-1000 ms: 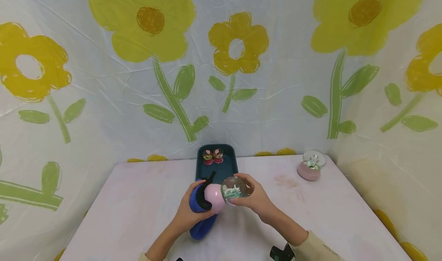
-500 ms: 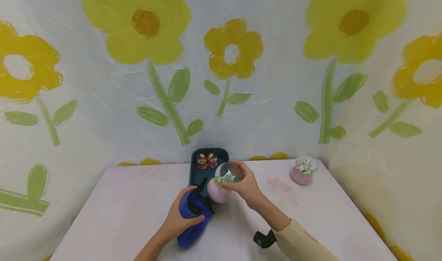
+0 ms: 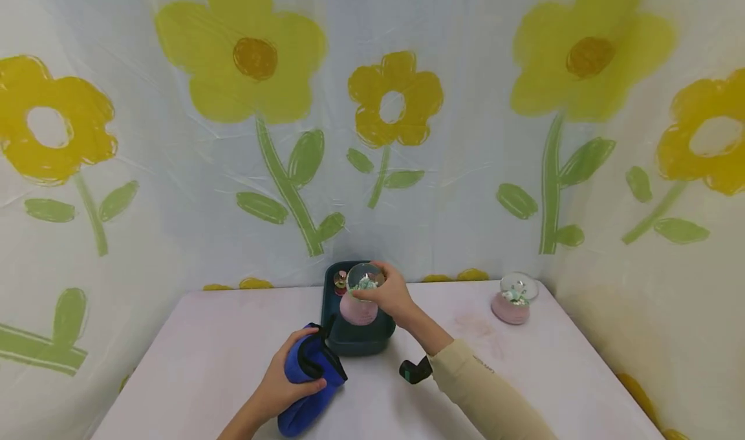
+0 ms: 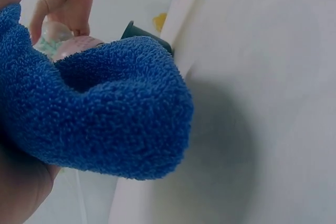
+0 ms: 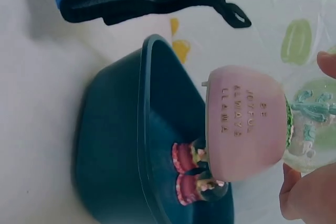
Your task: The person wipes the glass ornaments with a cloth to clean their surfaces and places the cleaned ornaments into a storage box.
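Note:
My right hand (image 3: 391, 292) grips the glass dome of a snow globe (image 3: 359, 309) with a pink base, held upright over the dark teal tray (image 3: 356, 348). In the right wrist view the pink base (image 5: 247, 124) bears raised lettering, with green figures inside the dome. My left hand (image 3: 278, 383) holds a folded blue terry cloth (image 3: 314, 388) with black trim, in front of the tray and to its left; a black hanging loop (image 5: 239, 17) sticks out from it. Two small snow globes (image 5: 197, 174) with red-pink bases stand inside the tray, one mostly hidden in the head view.
Another pink-based snow globe (image 3: 512, 299) stands at the table's back right. A flower-printed curtain (image 3: 407, 220) hangs behind the table (image 3: 233, 323) and along its sides. A black device (image 3: 416, 370) sits by the right sleeve.
The right hand has carried the snow globe away from the cloth, back and left over the tray. My left hand, still holding the cloth, has drawn toward the front left.

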The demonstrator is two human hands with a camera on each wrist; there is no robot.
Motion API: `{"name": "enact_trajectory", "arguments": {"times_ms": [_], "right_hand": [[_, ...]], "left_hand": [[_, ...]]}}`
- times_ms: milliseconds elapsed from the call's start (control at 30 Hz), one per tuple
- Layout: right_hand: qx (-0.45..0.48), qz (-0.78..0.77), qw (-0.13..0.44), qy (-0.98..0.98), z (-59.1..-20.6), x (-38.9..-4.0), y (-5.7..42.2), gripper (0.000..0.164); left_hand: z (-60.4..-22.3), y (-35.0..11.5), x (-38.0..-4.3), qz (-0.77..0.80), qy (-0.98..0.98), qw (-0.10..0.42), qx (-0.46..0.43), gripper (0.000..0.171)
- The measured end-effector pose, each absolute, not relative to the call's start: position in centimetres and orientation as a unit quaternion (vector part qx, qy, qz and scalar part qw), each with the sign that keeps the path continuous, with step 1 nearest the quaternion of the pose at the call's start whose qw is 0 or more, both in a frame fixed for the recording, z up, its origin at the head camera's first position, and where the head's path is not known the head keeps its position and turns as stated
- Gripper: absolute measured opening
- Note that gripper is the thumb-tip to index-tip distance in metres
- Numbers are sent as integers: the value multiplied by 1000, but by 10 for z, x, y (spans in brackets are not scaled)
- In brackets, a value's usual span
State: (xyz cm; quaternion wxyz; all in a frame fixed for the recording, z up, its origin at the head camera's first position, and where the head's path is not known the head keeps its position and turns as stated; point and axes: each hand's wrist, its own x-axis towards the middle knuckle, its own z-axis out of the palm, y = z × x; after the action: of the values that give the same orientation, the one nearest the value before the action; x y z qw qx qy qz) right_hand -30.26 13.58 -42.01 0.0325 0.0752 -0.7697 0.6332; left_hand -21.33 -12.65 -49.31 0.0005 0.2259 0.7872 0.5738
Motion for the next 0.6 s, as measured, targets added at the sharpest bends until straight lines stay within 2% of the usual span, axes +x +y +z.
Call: {"name": "enact_trajectory", "arguments": {"times_ms": [300, 600], "right_hand": [[74, 626, 45, -775, -436, -320, 123, 77], [77, 619, 47, -780, -452, -335, 114, 87]], "left_hand": [[-499, -138, -211, 566, 788, -24, 241, 83], [-505, -144, -215, 564, 791, -24, 236, 83]]}}
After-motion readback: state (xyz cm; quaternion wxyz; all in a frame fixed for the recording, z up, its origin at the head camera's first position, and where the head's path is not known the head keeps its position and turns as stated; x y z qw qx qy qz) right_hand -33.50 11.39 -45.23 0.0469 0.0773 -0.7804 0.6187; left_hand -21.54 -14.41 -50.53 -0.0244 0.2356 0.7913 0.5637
